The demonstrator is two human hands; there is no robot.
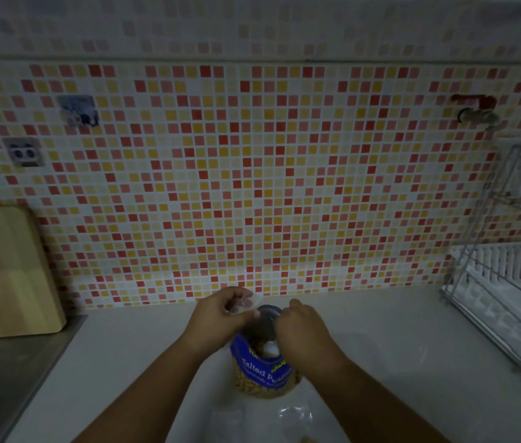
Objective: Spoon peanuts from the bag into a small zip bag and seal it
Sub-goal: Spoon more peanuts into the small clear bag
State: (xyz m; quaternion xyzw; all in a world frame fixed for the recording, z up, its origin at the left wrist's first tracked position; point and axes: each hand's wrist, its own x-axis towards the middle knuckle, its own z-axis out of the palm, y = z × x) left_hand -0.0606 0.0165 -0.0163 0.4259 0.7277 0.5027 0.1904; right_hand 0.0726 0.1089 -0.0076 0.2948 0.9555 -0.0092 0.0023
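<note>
Near the countertop (396,346) front edge: peanut bag (264,370) upright. Left hand (220,314) pinches a clear zip bag (248,302) above it. Right hand (303,324) curled at the rim; can't tell what it grips.

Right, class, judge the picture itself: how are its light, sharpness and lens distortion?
Head view: dim, flat light, darker at the corners; the wide lens bows the tile rows and dish rack; left hand and right hand at the peanut bag look soft, its label partly legible; a faint glint marks the clear plastic bag.
</note>
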